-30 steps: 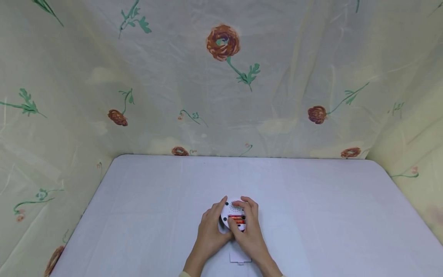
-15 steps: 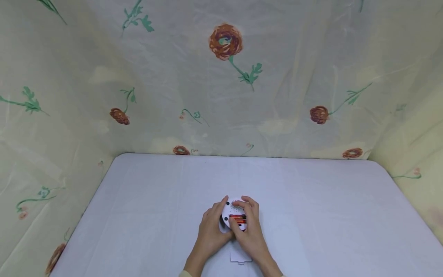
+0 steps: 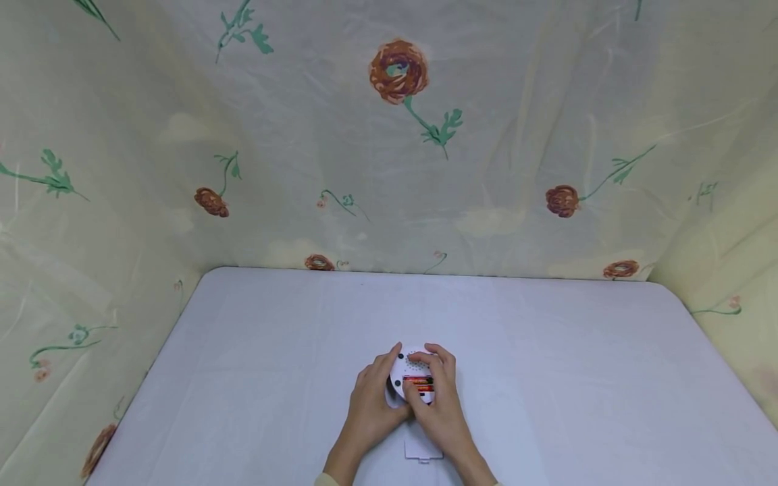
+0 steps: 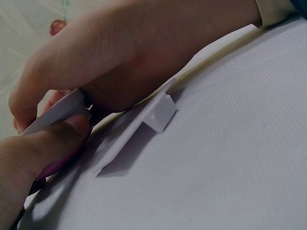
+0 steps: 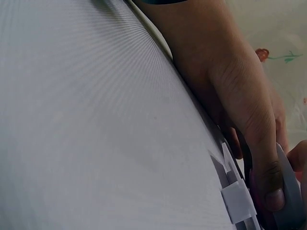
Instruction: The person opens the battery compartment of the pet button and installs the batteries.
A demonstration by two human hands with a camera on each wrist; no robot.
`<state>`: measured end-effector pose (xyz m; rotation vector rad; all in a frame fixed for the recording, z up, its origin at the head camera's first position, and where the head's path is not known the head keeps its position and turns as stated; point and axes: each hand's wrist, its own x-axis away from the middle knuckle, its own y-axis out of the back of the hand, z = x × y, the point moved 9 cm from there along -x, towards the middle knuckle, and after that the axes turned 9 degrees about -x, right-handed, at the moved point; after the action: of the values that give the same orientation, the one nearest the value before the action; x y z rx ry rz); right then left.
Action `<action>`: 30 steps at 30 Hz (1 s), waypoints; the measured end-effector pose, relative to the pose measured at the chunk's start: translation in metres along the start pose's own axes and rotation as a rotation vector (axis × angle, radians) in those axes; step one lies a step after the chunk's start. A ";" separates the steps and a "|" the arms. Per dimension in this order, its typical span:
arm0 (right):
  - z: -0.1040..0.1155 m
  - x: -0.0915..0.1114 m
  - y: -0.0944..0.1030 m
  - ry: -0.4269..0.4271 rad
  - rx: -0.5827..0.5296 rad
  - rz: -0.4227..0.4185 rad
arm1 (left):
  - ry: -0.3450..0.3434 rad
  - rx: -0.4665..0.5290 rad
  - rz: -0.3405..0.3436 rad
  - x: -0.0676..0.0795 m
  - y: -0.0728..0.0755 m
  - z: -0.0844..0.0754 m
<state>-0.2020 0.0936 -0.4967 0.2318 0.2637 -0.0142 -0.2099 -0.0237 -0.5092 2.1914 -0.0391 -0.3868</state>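
Note:
A round white device [image 3: 398, 370] with purple on its side lies underside up, showing small speaker holes and black feet. Two red batteries [image 3: 423, 381] sit in its uncovered battery slot. My left hand [image 3: 372, 408] grips the device from the left, fingertips at the far rim and thumb [image 5: 274, 200] at the near edge. From the right, my right hand [image 3: 442, 405] holds it with bent fingers over the top, its thumb at the left end of the batteries. The right hand hides the device's right side.
A flat white battery cover [image 3: 422, 447] with a small tab lies on the white table [image 3: 273, 364], just nearer than the device and partly under the right hand. Flower-patterned cloth [image 3: 273, 135] rises behind the table and along both sides.
Both hands keep the same hold on the device, and the batteries and cover stay in place. Only the head view has shifted slightly.

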 end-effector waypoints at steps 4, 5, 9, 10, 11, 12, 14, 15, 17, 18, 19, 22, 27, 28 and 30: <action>-0.001 0.000 0.000 -0.020 0.006 0.004 | 0.008 -0.004 0.006 0.000 0.000 0.000; -0.002 0.000 0.000 -0.028 0.012 0.006 | 0.010 -0.005 0.008 0.001 -0.001 0.000; -0.003 -0.001 0.000 -0.048 0.016 0.008 | 0.017 -0.006 0.015 0.001 -0.001 0.001; -0.004 -0.001 0.000 -0.050 0.016 0.008 | 0.018 -0.006 0.015 0.001 0.000 0.000; -0.004 -0.001 0.000 -0.052 0.012 0.006 | 0.021 -0.006 0.018 0.001 -0.001 0.001; -0.003 -0.001 0.000 -0.055 0.009 0.005 | 0.023 -0.005 0.020 0.001 -0.001 0.001; -0.003 -0.002 0.000 -0.060 0.002 0.002 | 0.026 -0.003 0.025 0.000 -0.001 0.000; -0.002 -0.002 0.000 -0.062 -0.001 0.000 | 0.026 -0.003 0.027 0.000 -0.001 0.000; -0.001 -0.002 0.001 -0.063 -0.004 -0.003 | 0.029 -0.002 0.031 0.000 -0.001 0.001; -0.001 -0.002 0.001 -0.063 -0.003 -0.004 | 0.029 -0.001 0.032 0.000 -0.001 0.001; 0.000 -0.002 0.001 -0.063 -0.003 -0.004 | 0.030 0.000 0.033 0.000 -0.001 0.001; 0.000 -0.001 0.000 -0.061 0.001 0.000 | 0.032 0.003 0.034 0.000 -0.001 0.001; -0.003 0.000 0.001 -0.059 -0.004 0.013 | 0.022 0.008 0.031 0.000 0.000 0.000; -0.004 -0.001 0.002 -0.057 -0.007 0.018 | 0.020 0.006 0.030 0.000 0.000 0.000; -0.006 -0.001 0.003 -0.064 -0.020 0.027 | 0.015 0.004 0.029 0.000 0.000 0.000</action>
<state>-0.2041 0.0979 -0.5016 0.2150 0.1965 0.0080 -0.2100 -0.0234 -0.5087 2.1947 -0.0641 -0.3544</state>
